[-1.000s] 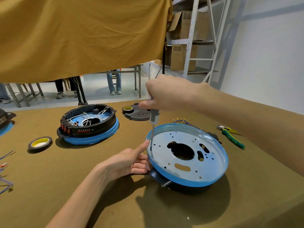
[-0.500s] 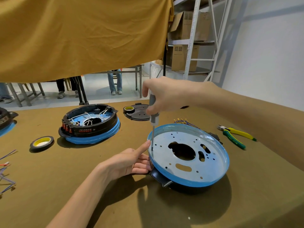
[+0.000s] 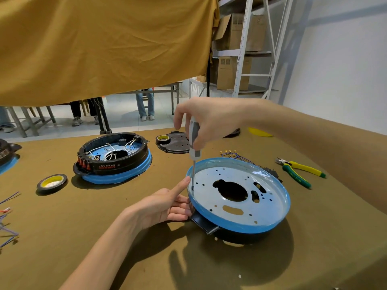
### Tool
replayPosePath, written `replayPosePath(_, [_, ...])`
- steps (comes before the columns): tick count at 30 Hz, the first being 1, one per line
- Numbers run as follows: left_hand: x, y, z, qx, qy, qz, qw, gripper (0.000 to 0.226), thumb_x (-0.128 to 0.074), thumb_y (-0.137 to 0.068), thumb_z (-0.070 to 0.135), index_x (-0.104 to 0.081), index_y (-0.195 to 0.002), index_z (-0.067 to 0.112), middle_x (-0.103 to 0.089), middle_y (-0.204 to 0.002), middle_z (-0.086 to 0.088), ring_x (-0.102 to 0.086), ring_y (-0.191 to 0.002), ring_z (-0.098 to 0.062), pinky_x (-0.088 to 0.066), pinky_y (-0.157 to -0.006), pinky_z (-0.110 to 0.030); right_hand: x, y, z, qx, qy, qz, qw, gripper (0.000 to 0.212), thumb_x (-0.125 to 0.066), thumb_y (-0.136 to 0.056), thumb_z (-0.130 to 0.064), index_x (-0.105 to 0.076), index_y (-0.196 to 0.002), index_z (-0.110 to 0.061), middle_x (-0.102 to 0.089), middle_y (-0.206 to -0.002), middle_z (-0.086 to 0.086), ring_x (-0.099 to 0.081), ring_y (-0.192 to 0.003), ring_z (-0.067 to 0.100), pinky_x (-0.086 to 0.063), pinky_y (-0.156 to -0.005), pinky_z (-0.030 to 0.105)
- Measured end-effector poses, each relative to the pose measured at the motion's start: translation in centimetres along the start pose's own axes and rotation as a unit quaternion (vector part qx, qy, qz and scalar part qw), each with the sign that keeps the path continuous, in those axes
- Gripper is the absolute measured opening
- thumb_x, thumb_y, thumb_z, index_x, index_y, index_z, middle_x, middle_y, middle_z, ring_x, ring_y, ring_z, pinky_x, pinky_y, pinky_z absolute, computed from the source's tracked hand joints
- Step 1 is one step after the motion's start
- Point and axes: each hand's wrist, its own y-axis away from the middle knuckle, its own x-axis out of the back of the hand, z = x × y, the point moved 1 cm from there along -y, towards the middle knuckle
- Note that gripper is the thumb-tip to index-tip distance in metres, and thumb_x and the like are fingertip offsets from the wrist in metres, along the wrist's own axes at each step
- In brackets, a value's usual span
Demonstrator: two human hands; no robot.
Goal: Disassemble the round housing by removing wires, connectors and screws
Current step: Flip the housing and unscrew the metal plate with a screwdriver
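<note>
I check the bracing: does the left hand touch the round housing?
Touching. The head view shows the left hand with fingers against the blue rim of the round housing.

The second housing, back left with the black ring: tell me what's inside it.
Inside the second housing: loose white wires over a blue-filmed plate with a dark central hole. Red connectors sit at its front-left edge. Anything beneath the plate is hidden.

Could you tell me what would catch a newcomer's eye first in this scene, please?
First, the blue-rimmed round housing at centre right, where the right hand holds a screwdriver upright, tip down on its perforated plate, while the left hand steadies the rim. Behind and to the left sits a second housing, wires inside, and a mustard cloth hangs overhead.
</note>
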Motion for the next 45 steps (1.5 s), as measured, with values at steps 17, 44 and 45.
replayPosePath(17, [0.4, -0.4, -0.4, -0.008, -0.019, -0.006, 1.0, 0.103, -0.082, -0.04, 0.086, -0.069, -0.102, 0.004, -0.078, -0.088, -0.01, -0.074, -0.072, -0.015, -0.06, -0.062, -0.023, -0.8, -0.3, -0.1, -0.055, 0.174, 0.07, 0.981, 0.057, -0.058, -0.09, -0.068, -0.054, -0.109, -0.014, -0.059, -0.085, 0.001, -0.057, -0.072, 0.016, -0.038, -0.051, 0.031])
replayPosePath(44, [0.6, 0.8, 0.2, 0.083, 0.045, -0.042, 0.995, 0.088, -0.077, -0.065, 0.064, -0.068, -0.115, -0.008, -0.077, -0.093, -0.02, -0.076, -0.078, -0.025, -0.064, -0.071, -0.033, -1.7, 0.8, 0.7, -0.028, 0.099, 0.119, 0.988, 0.041, -0.057, -0.096, -0.058, -0.058, -0.106, -0.018, -0.061, -0.08, -0.003, -0.058, -0.071, 0.013, -0.038, -0.051, 0.031])
replayPosePath(45, [0.5, 0.8, 0.2, 0.082, 0.043, -0.041, 0.995, 0.088, -0.077, -0.065, 0.064, -0.068, -0.115, -0.007, -0.077, -0.093, -0.02, -0.076, -0.078, -0.024, -0.064, -0.071, -0.033, -1.8, 0.7, 0.6, -0.028, 0.118, 0.126, 0.985, 0.041, -0.057, -0.097, -0.057, -0.058, -0.105, -0.016, -0.062, -0.082, 0.0, -0.06, -0.073, 0.018, -0.042, -0.052, 0.032])
